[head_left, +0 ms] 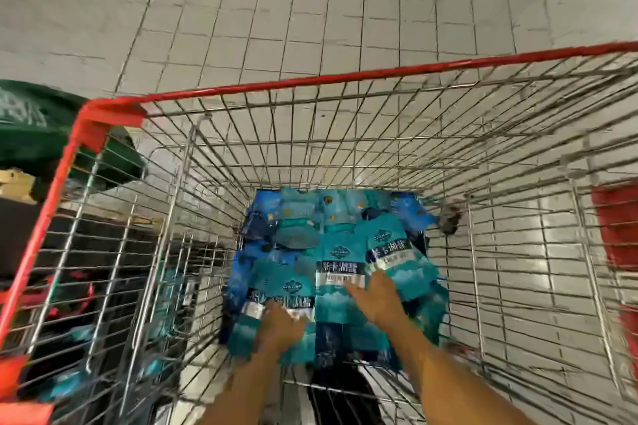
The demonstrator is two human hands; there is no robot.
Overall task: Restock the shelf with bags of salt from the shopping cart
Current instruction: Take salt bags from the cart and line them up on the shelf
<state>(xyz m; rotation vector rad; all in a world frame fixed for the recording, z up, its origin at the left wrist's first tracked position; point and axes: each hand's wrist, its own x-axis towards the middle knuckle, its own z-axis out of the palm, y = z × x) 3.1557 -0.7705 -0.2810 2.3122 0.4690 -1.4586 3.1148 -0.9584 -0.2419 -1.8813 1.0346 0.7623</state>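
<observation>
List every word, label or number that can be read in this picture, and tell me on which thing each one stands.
"茶卡湖盐": dark band on the middle salt bag in the shopping cart.
Same characters, tilted, on the right salt bag.
Same band on the left salt bag, partly covered by the left hand; only partly legible.
Small logo above each band: too blurred to read.
White lettering on the green object: blurred, unreadable.

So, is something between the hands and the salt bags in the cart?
Nothing visible: left hand and right hand already rest on the teal plastic salt bags inside the red-rimmed wire shopping cart. The shelf is not in view.
</observation>
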